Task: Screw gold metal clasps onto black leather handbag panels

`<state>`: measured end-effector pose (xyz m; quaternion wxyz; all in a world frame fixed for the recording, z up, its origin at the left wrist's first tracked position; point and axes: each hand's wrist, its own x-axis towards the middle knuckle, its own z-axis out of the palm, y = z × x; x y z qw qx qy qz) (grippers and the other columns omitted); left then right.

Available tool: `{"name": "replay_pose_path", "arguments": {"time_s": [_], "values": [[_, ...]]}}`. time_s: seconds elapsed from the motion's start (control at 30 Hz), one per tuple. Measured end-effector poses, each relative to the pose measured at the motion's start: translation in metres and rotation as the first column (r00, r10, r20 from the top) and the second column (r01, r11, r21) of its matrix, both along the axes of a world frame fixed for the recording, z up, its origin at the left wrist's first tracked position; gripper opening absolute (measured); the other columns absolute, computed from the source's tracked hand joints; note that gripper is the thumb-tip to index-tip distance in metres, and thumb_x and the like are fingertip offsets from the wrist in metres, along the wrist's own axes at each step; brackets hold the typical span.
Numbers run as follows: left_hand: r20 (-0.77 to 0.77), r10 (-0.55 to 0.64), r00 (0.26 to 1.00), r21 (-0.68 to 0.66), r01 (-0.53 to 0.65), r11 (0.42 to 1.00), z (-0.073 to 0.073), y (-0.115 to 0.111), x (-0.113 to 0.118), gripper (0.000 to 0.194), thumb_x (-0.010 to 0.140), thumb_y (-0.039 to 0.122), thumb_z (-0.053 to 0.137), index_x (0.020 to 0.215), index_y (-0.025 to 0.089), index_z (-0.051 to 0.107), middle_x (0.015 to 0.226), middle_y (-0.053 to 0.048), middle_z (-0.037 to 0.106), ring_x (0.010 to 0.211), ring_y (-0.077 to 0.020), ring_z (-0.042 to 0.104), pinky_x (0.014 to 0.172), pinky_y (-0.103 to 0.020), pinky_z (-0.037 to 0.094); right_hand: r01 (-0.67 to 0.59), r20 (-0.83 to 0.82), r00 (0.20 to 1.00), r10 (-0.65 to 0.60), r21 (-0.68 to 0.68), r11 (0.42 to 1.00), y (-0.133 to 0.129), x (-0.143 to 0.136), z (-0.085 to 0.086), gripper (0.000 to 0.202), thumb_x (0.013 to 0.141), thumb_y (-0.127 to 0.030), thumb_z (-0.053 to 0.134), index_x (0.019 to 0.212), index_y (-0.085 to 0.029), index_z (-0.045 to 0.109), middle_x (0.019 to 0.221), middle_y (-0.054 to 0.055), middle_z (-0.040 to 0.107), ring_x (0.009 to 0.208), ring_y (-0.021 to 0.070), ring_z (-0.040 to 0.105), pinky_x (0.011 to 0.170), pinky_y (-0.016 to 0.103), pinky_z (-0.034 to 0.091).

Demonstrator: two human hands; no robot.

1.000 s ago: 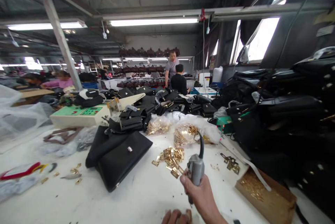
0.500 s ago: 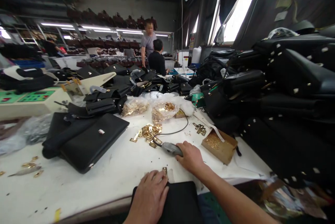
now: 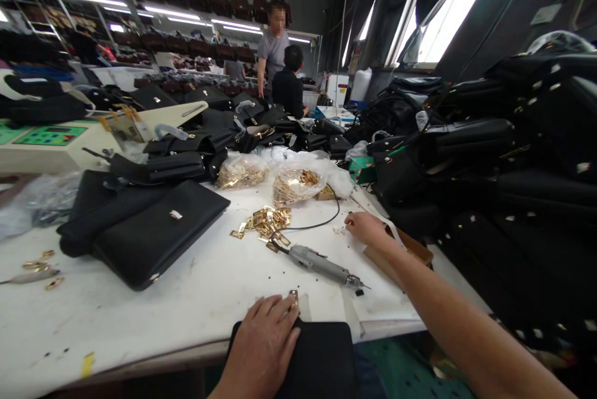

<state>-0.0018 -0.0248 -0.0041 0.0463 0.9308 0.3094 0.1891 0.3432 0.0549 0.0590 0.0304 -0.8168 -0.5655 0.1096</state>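
Observation:
My left hand [image 3: 265, 343] presses down over a black leather bag [image 3: 321, 355] at the table's front edge, fingers close together. A small gold metal plate [image 3: 293, 296] pokes out at its fingertips. My right hand [image 3: 366, 227] reaches out to the right with its fingers curled together; whatever they hold is hidden. Tiny gold bits [image 3: 339, 231] lie just left of those fingers, and a cardboard box [image 3: 417, 248] is partly covered by my forearm. Between the hands, a grey electric screwdriver [image 3: 321, 262] lies on the white table, its bit pointing right.
Gold plates [image 3: 268, 220] lie heaped mid-table, before clear plastic bags [image 3: 298, 184] of gold parts. Black bags [image 3: 158, 231] rest at left; more black bags [image 3: 527, 200] pile high at right. A corded cable [image 3: 321, 224] loops across the table. People [image 3: 290, 85] are farther back.
My right hand has let go of the electric screwdriver, which now lies on the table, and has moved up and right towards the box. My left hand stays on the black bag.

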Motion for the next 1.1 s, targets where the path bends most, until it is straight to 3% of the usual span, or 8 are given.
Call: {"name": "replay_pose_path", "arguments": {"time_s": [0.2,0.3,0.47,0.6,0.7,0.87,0.97,1.1], "values": [[-0.028,-0.004,1.000,-0.057,0.002,0.998,0.002,0.000,-0.005,0.039,0.089,0.021,0.062,0.128,0.027,0.063,0.138,0.000,0.065,0.119,-0.0261,0.063,0.105,-0.049,0.051,-0.207,-0.149,0.969,0.200,-0.036,0.978,-0.032,-0.052,-0.005,0.044,0.078,-0.067,0.071,0.102,-0.030,0.075,0.097,0.001,0.076,0.084,0.0210,0.069,0.072,0.028,0.045],[-0.065,-0.030,0.997,-0.081,0.025,0.996,0.006,0.001,-0.008,0.041,0.089,0.025,0.062,0.131,0.027,0.062,0.143,0.000,0.061,0.123,-0.0277,0.062,0.106,-0.051,0.051,-0.266,-0.115,0.959,0.260,-0.031,0.964,-0.053,-0.077,-0.014,0.052,0.070,-0.059,0.081,0.110,-0.026,0.071,0.100,0.005,0.075,0.088,0.0256,0.068,0.072,0.030,0.044],[-0.148,-0.056,0.987,-0.085,0.044,0.995,0.016,-0.001,-0.009,0.053,0.088,0.032,0.064,0.140,0.024,0.057,0.148,-0.005,0.056,0.126,-0.0322,0.061,0.104,-0.054,0.052,-0.222,-0.354,0.900,0.254,0.130,0.966,-0.058,-0.067,-0.008,0.024,0.090,-0.042,0.062,0.104,-0.023,0.070,0.093,0.004,0.073,0.085,0.0223,0.066,0.072,0.030,0.045],[-0.214,-0.037,0.976,-0.123,0.011,0.992,0.019,-0.008,-0.006,0.055,0.089,0.034,0.063,0.142,0.021,0.056,0.145,-0.008,0.059,0.127,-0.0331,0.061,0.107,-0.054,0.050,0.157,-0.826,0.527,0.199,0.325,0.933,-0.046,-0.041,0.010,0.030,0.092,-0.047,0.053,0.098,-0.019,0.063,0.083,0.003,0.068,0.072,0.0197,0.065,0.063,0.029,0.050],[-0.234,-0.032,0.972,-0.129,0.002,0.992,0.014,-0.013,-0.002,0.057,0.088,0.036,0.064,0.141,0.018,0.057,0.144,-0.011,0.059,0.126,-0.0350,0.061,0.106,-0.055,0.049,0.482,-0.903,0.306,0.302,0.420,0.769,-0.025,-0.029,0.014,0.029,0.083,-0.046,0.062,0.093,-0.019,0.060,0.078,0.002,0.067,0.068,0.0192,0.066,0.061,0.030,0.054],[-0.152,-0.030,0.988,-0.083,0.017,0.996,-0.001,-0.014,-0.005,0.062,0.086,0.041,0.066,0.143,0.020,0.055,0.143,-0.010,0.060,0.125,-0.0322,0.061,0.105,-0.046,0.049,0.711,-0.839,0.498,0.218,0.540,0.451,0.013,-0.020,0.001,0.038,0.073,-0.050,0.079,0.074,-0.018,0.058,0.053,-0.004,0.055,0.043,0.0117,0.050,0.042,0.023,0.044],[-0.087,-0.035,0.996,-0.033,0.032,0.999,-0.006,-0.012,-0.009,0.063,0.088,0.045,0.066,0.146,0.023,0.051,0.146,-0.007,0.059,0.126,-0.0288,0.061,0.107,-0.040,0.046,0.704,-0.814,0.559,0.158,0.567,0.427,0.026,-0.016,-0.010,0.042,0.071,-0.053,0.082,0.071,-0.017,0.060,0.052,-0.001,0.058,0.041,0.0120,0.050,0.037,0.022,0.041],[-0.076,-0.056,0.996,0.033,0.058,0.998,-0.008,-0.010,-0.012,0.058,0.088,0.045,0.066,0.141,0.025,0.055,0.143,-0.006,0.061,0.122,-0.0282,0.062,0.105,-0.040,0.046,0.674,-0.807,0.578,0.120,0.556,0.487,0.032,-0.013,-0.021,0.043,0.071,-0.054,0.081,0.075,-0.015,0.064,0.053,0.000,0.062,0.040,0.0118,0.050,0.034,0.021,0.041]]}}
